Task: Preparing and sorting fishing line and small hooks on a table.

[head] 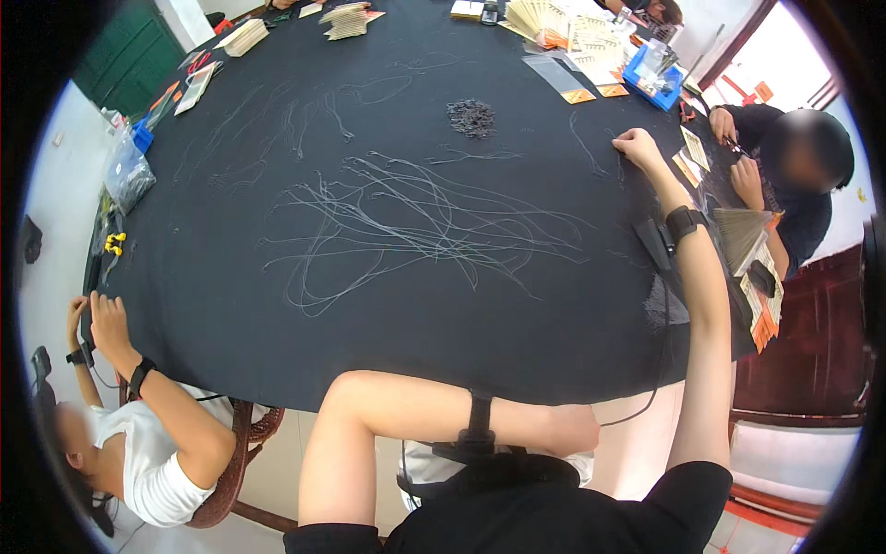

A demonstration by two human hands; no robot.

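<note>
My right hand (638, 147) reaches over the right side of the black table, thumb and fingers pinched together. A thin line (619, 168) trails from its fingertips; its far end is hard to make out. Bent across my front below the table edge, my left hand (576, 429) is curled, and its fingers are hidden from sight. Before me lies a loose bundle of clear fishing lines (415, 228) with small dark ends. Beyond it is a heap of small dark metal pieces (471, 118). Another thin line (585, 144) lies left of my right hand.
Fanned cards (536, 21), clear plastic sleeves (557, 76) and a blue tray (652, 76) stand at the far right. Co-workers sit at both sides; one on the right holds a tool. A plastic bag (129, 173) sits at the left edge. A cable (664, 332) hangs from my right wrist device.
</note>
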